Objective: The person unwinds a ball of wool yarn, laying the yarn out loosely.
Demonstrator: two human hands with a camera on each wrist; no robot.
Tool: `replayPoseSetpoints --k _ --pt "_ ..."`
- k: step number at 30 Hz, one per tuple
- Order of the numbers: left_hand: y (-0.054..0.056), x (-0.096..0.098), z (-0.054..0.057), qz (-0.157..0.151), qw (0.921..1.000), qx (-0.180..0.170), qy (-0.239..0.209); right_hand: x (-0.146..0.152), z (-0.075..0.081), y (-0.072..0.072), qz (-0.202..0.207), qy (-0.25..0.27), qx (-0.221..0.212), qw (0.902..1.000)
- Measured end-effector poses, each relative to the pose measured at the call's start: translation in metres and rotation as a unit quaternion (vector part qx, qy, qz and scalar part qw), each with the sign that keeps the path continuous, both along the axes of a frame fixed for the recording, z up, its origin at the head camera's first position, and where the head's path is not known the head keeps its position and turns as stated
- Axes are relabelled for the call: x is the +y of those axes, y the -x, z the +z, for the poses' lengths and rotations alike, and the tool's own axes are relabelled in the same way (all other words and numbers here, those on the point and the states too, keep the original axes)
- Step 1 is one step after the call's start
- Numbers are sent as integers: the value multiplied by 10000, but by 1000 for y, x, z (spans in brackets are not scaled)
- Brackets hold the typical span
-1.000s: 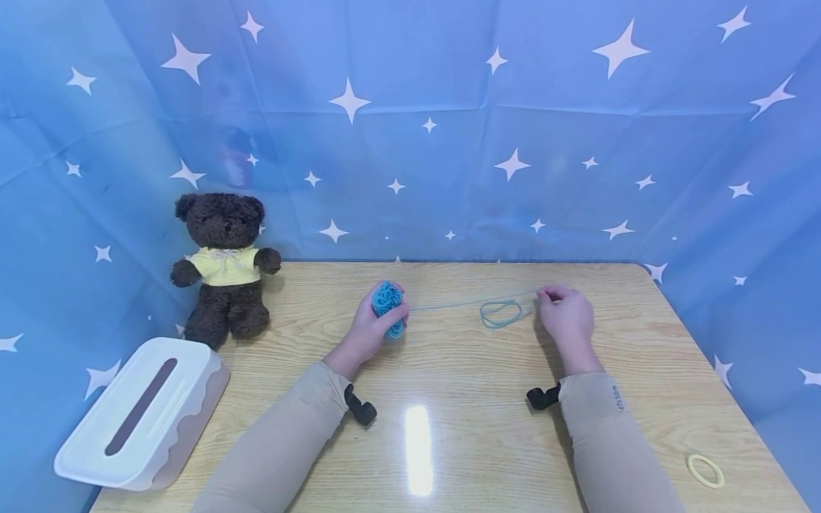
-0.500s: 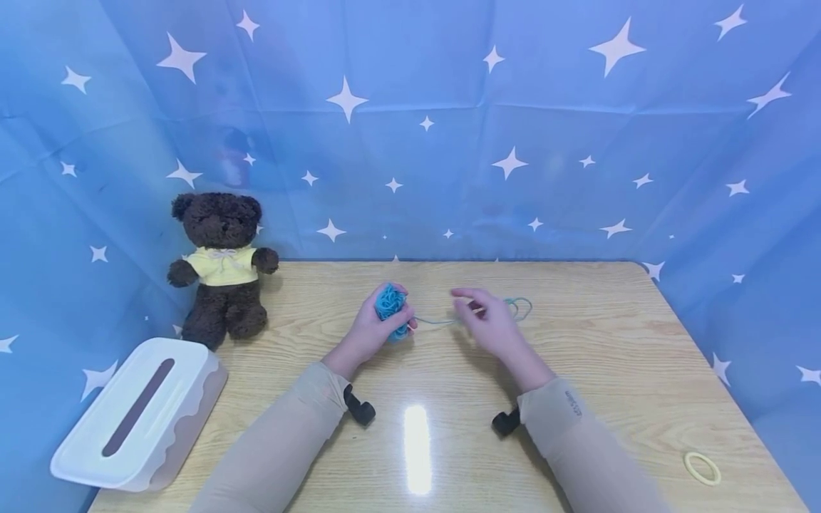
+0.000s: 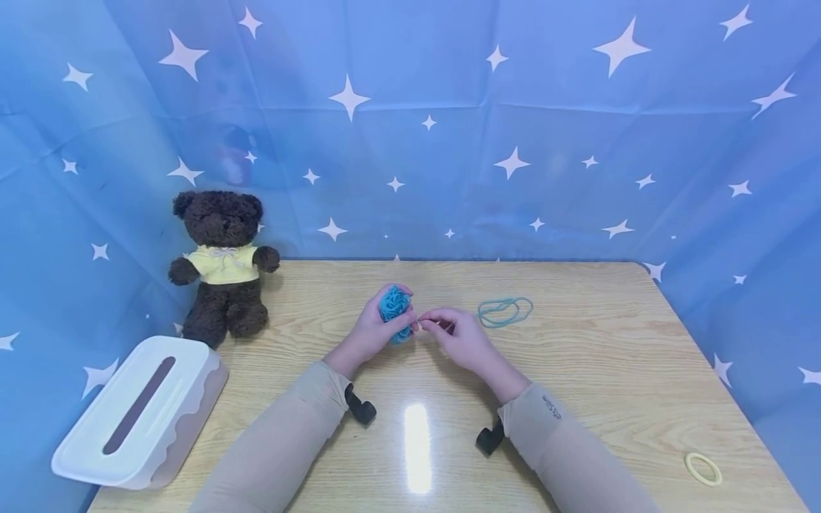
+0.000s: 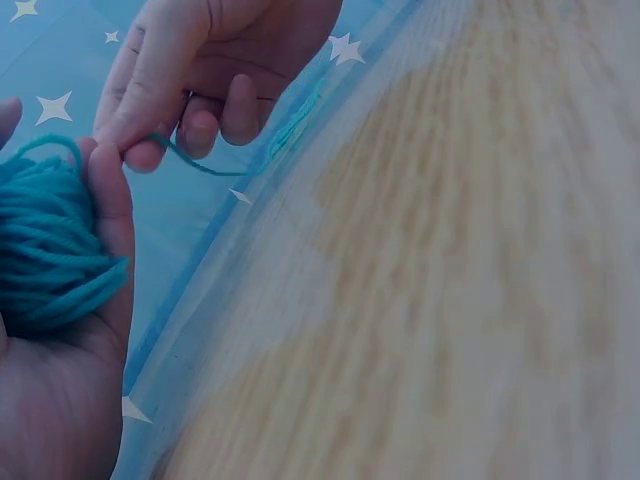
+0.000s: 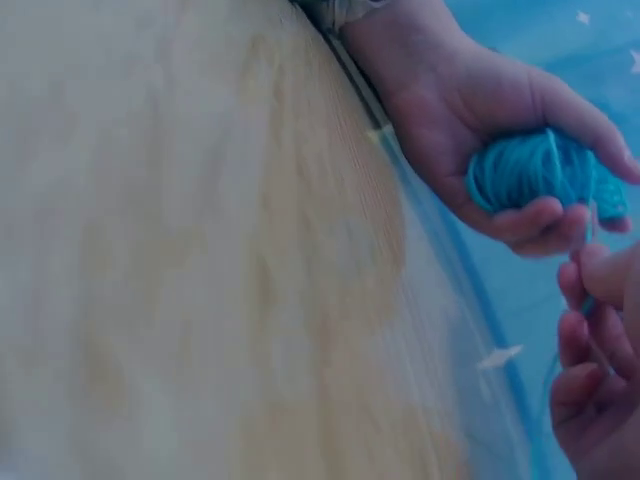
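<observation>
Left hand [image 3: 372,331] grips blue yarn bundle [image 3: 395,308], fingers curled round it, over far middle of table [image 3: 609,370]. Right hand [image 3: 463,342] pinches yarn strand [image 4: 215,172] just right of bundle. Slack loops [image 3: 497,311] lie on table farther right. Brown bear [image 3: 224,265] far left, white box [image 3: 157,413] near left.

Teal yarn [image 3: 394,304] — blue backdrop [image 3: 410,43] with white stars [image 3: 349,98], dark-brown bear [image 3: 223,221], yellow shirt [image 3: 224,266] — pale wood-grained table [image 3: 616,356]

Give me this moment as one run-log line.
left hand: holds yarn bundle | right hand: pinches strand beside left hand | slack loops: on table | yellow ring: on table, untouched
</observation>
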State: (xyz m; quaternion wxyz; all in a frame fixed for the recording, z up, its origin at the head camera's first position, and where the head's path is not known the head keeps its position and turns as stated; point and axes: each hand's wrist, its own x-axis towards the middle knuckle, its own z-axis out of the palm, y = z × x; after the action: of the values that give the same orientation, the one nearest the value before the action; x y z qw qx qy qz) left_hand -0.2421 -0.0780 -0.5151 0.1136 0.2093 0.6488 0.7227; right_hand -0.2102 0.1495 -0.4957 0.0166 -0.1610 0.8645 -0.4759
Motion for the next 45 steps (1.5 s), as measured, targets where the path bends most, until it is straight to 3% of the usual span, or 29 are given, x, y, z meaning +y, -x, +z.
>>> replayPoseSetpoints --k 10,18,24,31,36,41,45 --pt "-1 0 1 211 9996 163 -19 39 9 15 -445 -342 217 9982" --pt "-1 -1 -1 266 9991 163 -297 72 11 27 -1162 -417 426 9914" --pt "0 -2 -2 331 9989 324 -69 97 10 36 -1941 -540 609 9776" --pt "0 -3 -1 540 9979 326 123 128 7 38 -2729 -827 371 9577" --pt "2 -3 -1 666 9976 200 -14 145 4 39 -3223 -1021 43 9411" --pt "2 -3 -1 845 9963 67 -113 154 4 38 -3449 -1546 -428 9248" --pt "2 -3 -1 907 9958 -56 -89 154 2 38 -3321 -1918 -640 9213"
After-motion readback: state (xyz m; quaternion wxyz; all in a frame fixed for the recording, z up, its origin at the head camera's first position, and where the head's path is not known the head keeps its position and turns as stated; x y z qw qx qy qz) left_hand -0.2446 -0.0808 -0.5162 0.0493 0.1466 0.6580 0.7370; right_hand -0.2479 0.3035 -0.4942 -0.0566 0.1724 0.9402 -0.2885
